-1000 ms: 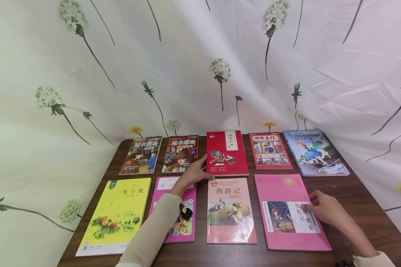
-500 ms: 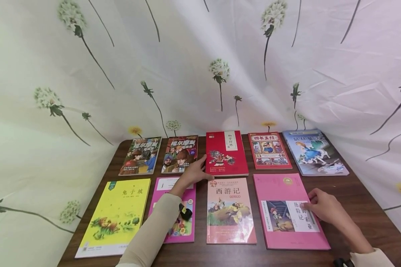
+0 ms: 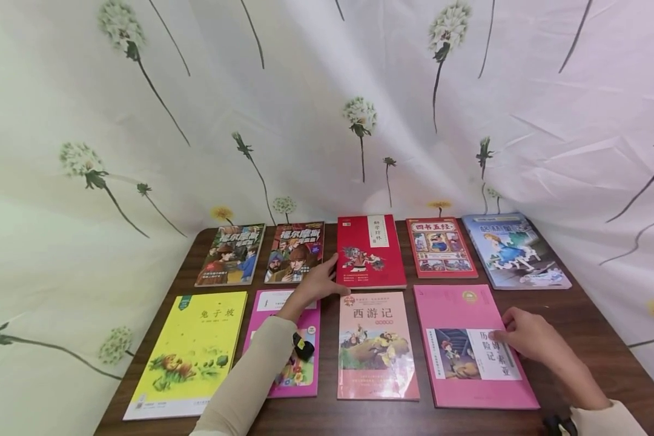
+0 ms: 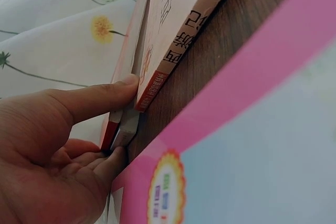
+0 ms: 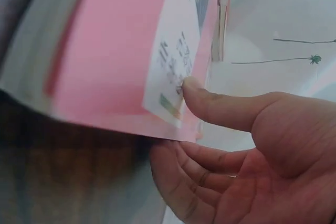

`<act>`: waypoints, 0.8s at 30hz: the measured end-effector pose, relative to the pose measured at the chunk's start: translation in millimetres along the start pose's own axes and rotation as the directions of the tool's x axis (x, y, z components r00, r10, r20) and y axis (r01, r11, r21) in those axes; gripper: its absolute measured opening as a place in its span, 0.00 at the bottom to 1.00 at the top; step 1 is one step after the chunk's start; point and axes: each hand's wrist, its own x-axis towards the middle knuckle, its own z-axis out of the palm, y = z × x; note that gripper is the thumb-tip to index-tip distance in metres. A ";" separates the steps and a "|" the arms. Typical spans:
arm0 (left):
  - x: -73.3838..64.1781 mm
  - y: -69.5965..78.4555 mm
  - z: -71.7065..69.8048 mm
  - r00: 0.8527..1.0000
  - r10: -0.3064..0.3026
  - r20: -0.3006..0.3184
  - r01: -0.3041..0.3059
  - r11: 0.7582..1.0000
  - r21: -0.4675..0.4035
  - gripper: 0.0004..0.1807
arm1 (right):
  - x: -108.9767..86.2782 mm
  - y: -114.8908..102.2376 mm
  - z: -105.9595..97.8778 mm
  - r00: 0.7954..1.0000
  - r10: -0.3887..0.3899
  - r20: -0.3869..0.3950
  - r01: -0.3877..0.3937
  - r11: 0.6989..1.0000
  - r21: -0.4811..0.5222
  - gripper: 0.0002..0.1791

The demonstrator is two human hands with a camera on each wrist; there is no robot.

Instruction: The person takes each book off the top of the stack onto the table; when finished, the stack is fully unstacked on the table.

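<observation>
My left hand is at the lower left corner of a red book in the back row. Its fingers lie along the left edge, the thumb at the bottom edge, right by the top of a peach book. In the left wrist view the thumb tip of the left hand meets the book ends, fingers below it. At the front right, my right hand pinches the right edge of a pink book. The right wrist view shows the thumb on the cover and the fingers of the right hand at the edge underneath.
Two comic-style books lie at the back left; a small red book and a blue book at the back right. In front are a yellow book and a magenta book, partly under my left sleeve. A flowered cloth hangs behind.
The pink book and my right hand have shifted very slightly left. My left hand stays at the same corner of the red book.
</observation>
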 end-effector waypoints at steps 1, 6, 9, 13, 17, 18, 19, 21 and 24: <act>0.7 -0.4 0.3 1.000 0.001 0.004 -0.001 1.000 0.001 0.61 | 0.5 -1.2 -1.4 1.000 -0.008 -0.016 0.008 1.000 -0.014 0.25; 0.9 -0.2 0.1 1.000 -0.002 0.008 0.002 1.000 -0.005 0.60 | 6.3 -14.6 -9.5 0.989 -0.072 -0.130 0.065 0.996 -0.060 0.23; 0.4 0.4 -0.5 1.000 -0.003 0.003 0.003 1.000 -0.005 0.60 | 11.9 -28.3 -12.4 0.984 -0.109 -0.141 0.103 0.994 -0.049 0.25; 1.0 0.3 -0.8 1.000 -0.004 -0.006 0.004 1.000 0.011 0.60 | 23.4 -50.4 -14.4 0.976 -0.173 -0.133 0.171 0.985 -0.028 0.23; 1.8 0.3 -0.3 1.000 -0.002 -0.011 0.002 1.000 0.028 0.59 | 37.9 -74.4 -16.4 0.951 -0.270 -0.148 0.269 0.963 -0.029 0.16; 2.0 0.4 0.0 1.000 -0.002 -0.013 0.002 0.999 0.033 0.59 | 41.5 -81.1 -17.1 0.947 -0.286 -0.146 0.286 0.958 -0.027 0.15; 1.9 0.9 0.1 1.000 -0.003 -0.013 0.004 0.999 0.034 0.59 | 44.9 -88.0 -17.9 0.943 -0.299 -0.145 0.299 0.954 -0.026 0.14; 2.2 1.6 0.4 1.000 -0.002 -0.018 0.003 0.999 0.047 0.59 | 52.4 -101.4 -19.6 0.936 -0.324 -0.139 0.324 0.946 -0.027 0.12; 3.1 2.2 1.1 0.999 0.013 -0.030 -0.011 0.997 0.073 0.58 | 65.0 -119.8 -22.2 0.925 -0.355 -0.134 0.355 0.934 -0.026 0.12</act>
